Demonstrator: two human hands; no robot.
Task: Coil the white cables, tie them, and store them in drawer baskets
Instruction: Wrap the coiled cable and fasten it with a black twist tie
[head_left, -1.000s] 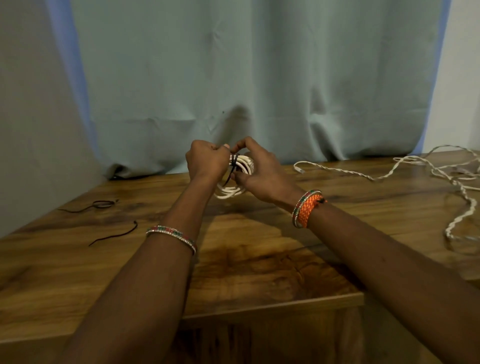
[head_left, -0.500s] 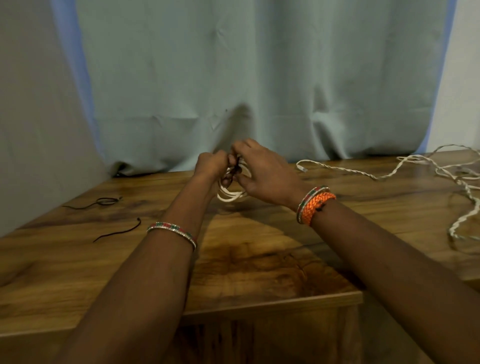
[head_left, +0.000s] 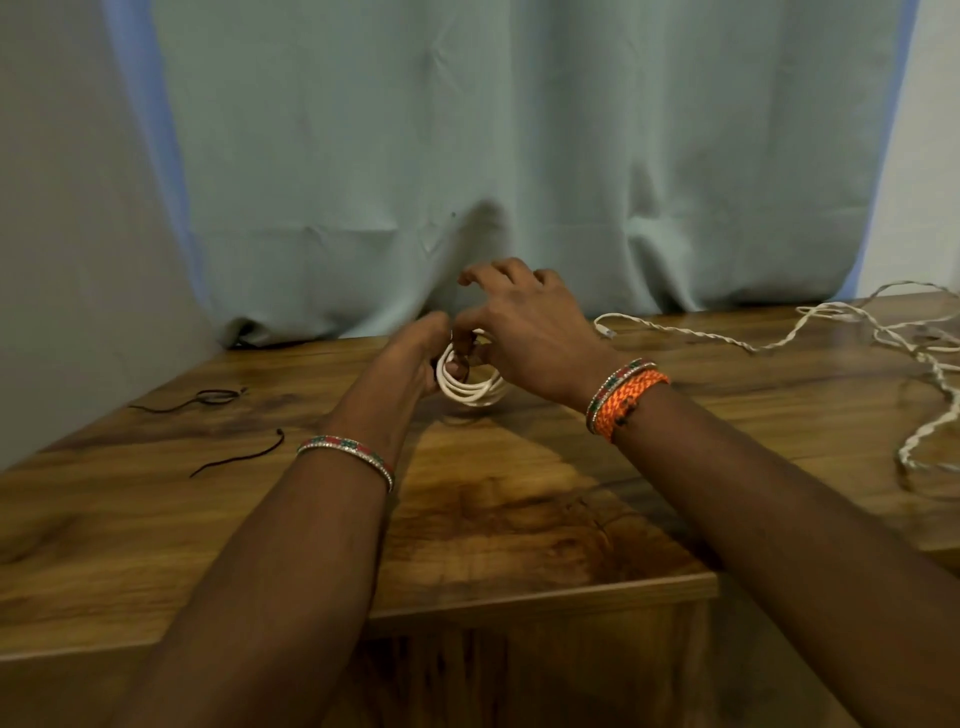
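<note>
A small coil of white cable (head_left: 470, 389) sits between both hands, just above the wooden table (head_left: 519, 493) near its back edge. My left hand (head_left: 415, 353) grips the coil's left side, fingers curled round the loops. My right hand (head_left: 524, 327) pinches a dark tie (head_left: 461, 358) at the top of the coil with thumb and forefinger, while its other fingers spread upward. The tie is mostly hidden by my fingers.
Two loose dark ties (head_left: 208, 399) (head_left: 244, 456) lie on the table at the left. A long twisted white cable (head_left: 779, 338) sprawls uncoiled across the right side. A pale curtain (head_left: 519, 156) hangs behind the table. The front edge steps at the lower right.
The coil has sunk a little toward the table. My right hand has lifted its outer fingers off the coil and now only pinches at the tie; the left hand keeps its hold.
</note>
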